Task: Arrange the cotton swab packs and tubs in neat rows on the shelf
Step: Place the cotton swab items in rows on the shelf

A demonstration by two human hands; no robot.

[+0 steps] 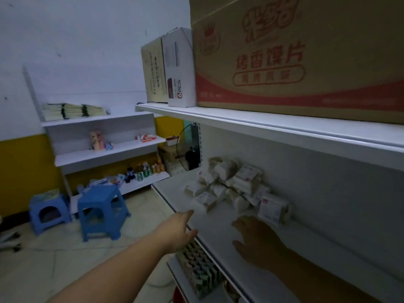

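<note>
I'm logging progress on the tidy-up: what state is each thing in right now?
cotton swab packs: loose heap, not in rows.
left hand: open, empty, at the shelf edge.
right hand: open, empty, over the shelf.
cardboard box: upright on the top shelf.
blue stool: upright on the floor.

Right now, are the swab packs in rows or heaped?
Heaped: packs lie tilted and overlapping on the shelf.

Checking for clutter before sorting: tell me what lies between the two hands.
Only bare shelf board between the left hand and right hand, in the head view; the packs lie beyond.
</note>
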